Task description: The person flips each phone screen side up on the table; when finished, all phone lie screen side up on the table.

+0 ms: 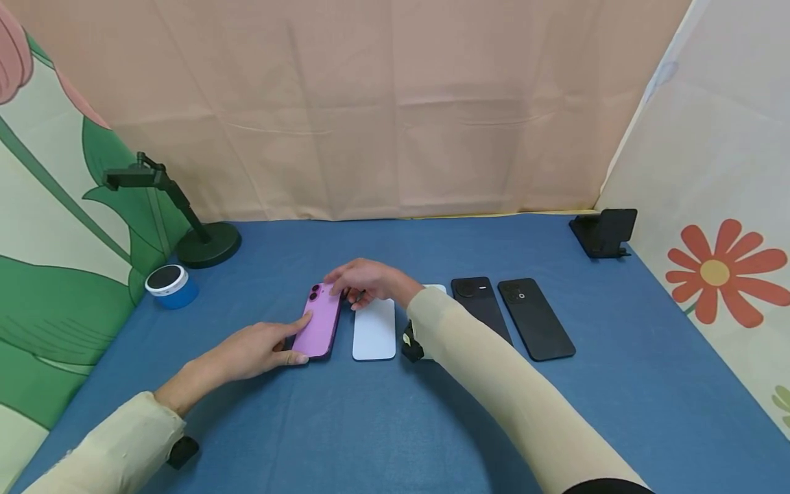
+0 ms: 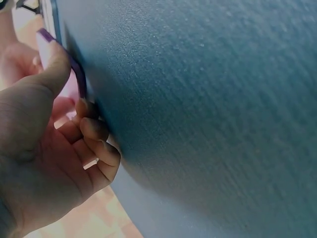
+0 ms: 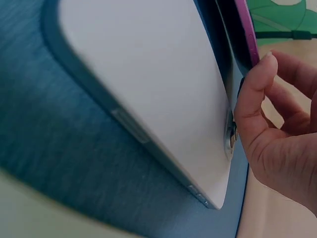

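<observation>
A purple smartphone (image 1: 318,321) with its camera side up is held between both hands, tilted slightly off the blue table. My left hand (image 1: 256,350) grips its lower left edge; in the left wrist view the thumb (image 2: 55,69) lies on its back and the other fingers curl by its edge. At its upper right corner, my right hand (image 1: 370,280) pinches with curled fingers, seen at the phone's purple frame (image 3: 246,29) in the right wrist view. A white smartphone (image 1: 374,333) lies flat just right, below the right hand, which partly covers its top.
Under the right forearm another pale phone (image 1: 437,287) is mostly hidden. Two black phones (image 1: 478,302) (image 1: 535,319) lie farther right. A black stand (image 1: 607,233) is at the back right. A dark lamp-like stand (image 1: 206,243) and a blue-white round container (image 1: 171,287) stand at the left.
</observation>
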### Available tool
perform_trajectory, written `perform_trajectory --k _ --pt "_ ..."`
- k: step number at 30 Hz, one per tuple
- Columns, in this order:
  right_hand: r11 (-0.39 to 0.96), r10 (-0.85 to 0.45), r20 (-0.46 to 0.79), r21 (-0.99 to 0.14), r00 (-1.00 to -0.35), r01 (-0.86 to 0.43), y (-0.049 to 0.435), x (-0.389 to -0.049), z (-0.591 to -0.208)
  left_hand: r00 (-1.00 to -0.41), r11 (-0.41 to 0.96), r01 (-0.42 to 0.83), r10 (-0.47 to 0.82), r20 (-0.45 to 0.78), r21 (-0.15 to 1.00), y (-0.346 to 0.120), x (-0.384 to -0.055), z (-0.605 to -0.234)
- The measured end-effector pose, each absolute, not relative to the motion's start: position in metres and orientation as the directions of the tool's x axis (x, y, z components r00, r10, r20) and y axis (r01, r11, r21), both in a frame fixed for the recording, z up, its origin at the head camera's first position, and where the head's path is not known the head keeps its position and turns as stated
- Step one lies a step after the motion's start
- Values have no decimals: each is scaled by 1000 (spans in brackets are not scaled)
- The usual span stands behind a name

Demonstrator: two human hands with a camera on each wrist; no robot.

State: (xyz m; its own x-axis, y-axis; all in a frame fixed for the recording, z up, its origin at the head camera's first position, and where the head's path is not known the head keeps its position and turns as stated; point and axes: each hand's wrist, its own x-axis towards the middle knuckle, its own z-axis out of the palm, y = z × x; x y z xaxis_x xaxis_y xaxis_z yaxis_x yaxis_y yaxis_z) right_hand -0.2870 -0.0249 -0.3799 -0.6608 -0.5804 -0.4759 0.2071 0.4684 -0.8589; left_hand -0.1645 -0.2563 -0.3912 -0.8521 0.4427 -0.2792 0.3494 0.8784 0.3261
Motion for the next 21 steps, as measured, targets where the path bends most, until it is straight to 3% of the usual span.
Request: perform_trajectory --k 8,21 --pt "455 -532 -445 -868 -720 200 -22 -283 -384 -845 870 359 457 -278 337 -257 -165 -390" --pt "459 -512 -431 -869 -743 187 -21 -282 -383 -846 871 328 443 -298 366 -258 -166 -389"
